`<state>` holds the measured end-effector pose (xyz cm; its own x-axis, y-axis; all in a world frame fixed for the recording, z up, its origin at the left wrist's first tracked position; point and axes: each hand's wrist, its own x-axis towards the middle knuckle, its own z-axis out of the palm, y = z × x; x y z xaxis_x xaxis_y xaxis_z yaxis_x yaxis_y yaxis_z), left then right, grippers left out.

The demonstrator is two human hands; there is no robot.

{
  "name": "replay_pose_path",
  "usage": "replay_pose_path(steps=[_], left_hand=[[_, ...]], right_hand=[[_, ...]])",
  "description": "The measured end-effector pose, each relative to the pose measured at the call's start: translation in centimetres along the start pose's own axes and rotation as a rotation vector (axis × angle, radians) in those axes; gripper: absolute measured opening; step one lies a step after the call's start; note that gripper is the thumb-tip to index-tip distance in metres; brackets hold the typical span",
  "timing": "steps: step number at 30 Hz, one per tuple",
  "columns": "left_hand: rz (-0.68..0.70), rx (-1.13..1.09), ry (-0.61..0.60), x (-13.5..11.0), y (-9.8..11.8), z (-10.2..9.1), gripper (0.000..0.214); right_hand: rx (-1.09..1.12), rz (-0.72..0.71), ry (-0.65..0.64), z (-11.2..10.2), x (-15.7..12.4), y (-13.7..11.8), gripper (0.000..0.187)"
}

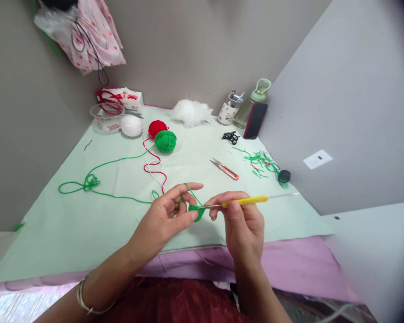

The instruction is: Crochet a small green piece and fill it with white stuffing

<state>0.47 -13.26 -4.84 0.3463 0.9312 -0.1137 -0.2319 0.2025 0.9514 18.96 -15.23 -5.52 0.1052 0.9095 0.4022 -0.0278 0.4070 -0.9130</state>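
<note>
Between thumb and fingers, my left hand pinches a small green crochet piece. Green yarn runs from the piece up over my raised left index finger and around the other fingers. My right hand grips a crochet hook by its yellow handle, much like a pen. The hook's metal shaft points left, and its tip meets the upper edge of the green piece. Left of my hands, the yarn trails across the table to a loose tangle and on to a green ball.
A red yarn ball, a white ball and white stuffing lie toward the back. Orange-handled thread snips rest right of centre. Yarn scraps, a phone, a bottle and a pen cup stand or lie at right.
</note>
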Motion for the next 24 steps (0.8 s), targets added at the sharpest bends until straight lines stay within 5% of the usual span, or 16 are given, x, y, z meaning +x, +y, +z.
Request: replay_pose_path(steps=[8, 12, 16, 20, 24], left_hand=[[0.077, 0.148, 0.146, -0.2, 0.2, 0.9, 0.041], [-0.014, -0.118, 0.086, 0.1, 0.2, 1.1, 0.056], [-0.175, -0.39, -0.03, 0.6, 0.1, 0.4, 0.051], [-0.117, -0.376, 0.001, 0.6, 0.3, 0.3, 0.042], [-0.052, -0.23, 0.024, 0.4, 0.0, 1.1, 0.041]], right_hand=[[-0.425, -0.436, -0.12, -0.4, -0.8, 0.0, 0.031], [-0.769, -0.666, -0.175, -0.5, -1.1, 0.6, 0.039], [-0.519, -0.491, -0.052, -0.2, -0.9, 0.6, 0.033], [-0.099, -0.193, 0.033, 0.3, 0.1, 0.3, 0.023], [-0.143, -0.195, -0.034, 0.9, 0.3, 0.4, 0.02]])
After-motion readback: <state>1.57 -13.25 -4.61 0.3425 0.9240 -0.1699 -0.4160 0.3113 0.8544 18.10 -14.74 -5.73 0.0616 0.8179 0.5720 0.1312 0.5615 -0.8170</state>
